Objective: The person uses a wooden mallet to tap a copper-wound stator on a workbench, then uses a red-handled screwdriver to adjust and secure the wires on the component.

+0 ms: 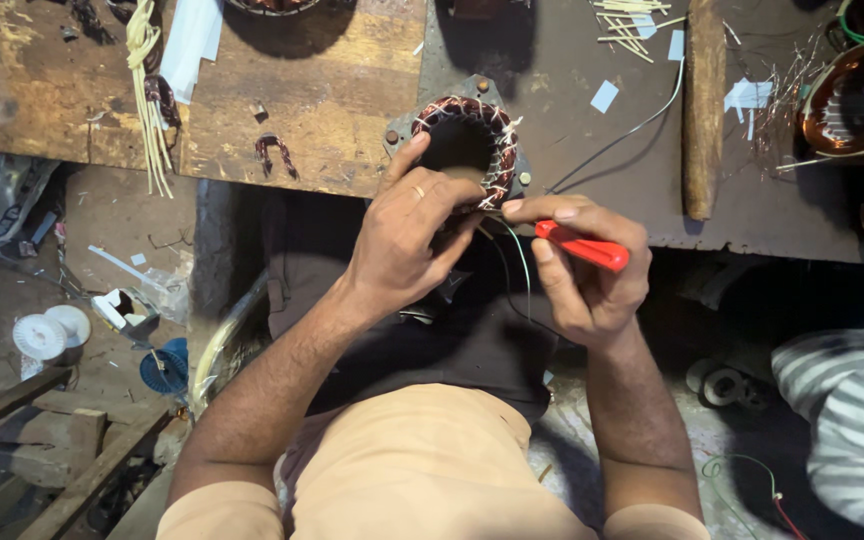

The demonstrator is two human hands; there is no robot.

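1. The stator (467, 140) sits at the near edge of the workbench (322, 110), with both hands close against its near side.
2. Left of it, bare bench lies open as far as the bundle of pale sleeves (147, 90).
3. To the right, thin wires (617, 135) cross the surface, and an upright wooden stick (704, 105) blocks that side.
4. Far right, another copper winding (857, 100) crowds the corner.

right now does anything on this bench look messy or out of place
Yes: stray copper wire strands splay loose beside another coil at the bench's right end, and paper scraps lie scattered there. The stator under the hands looks neatly wound.
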